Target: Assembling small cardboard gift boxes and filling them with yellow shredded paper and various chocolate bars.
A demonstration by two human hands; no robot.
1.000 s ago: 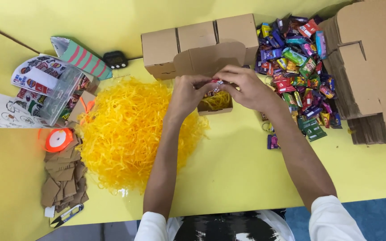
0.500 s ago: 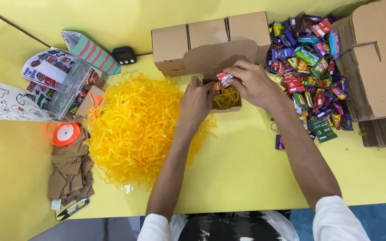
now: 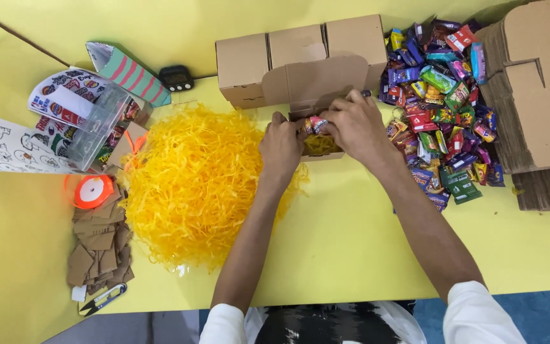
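Left hand: the left hand (image 3: 281, 145) is closed on the wrapped candies (image 3: 314, 123), touching them from the left side.
Right hand: the right hand (image 3: 354, 125) grips the same candies from the right.
Box: the small open cardboard box (image 3: 316, 147) sits under both hands, with yellow shreds inside.
Left of the hands: a big heap of yellow paper shred (image 3: 195, 181).
Right of the hands: a pile of colourful candies (image 3: 444, 102), just beside the right wrist.
Behind the hands: a row of closed cardboard boxes (image 3: 297, 48).

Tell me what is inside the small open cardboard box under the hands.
The small open cardboard box shows yellow shredded paper filling and wrapped sweets on top. The left hand and right hand cover the rest.
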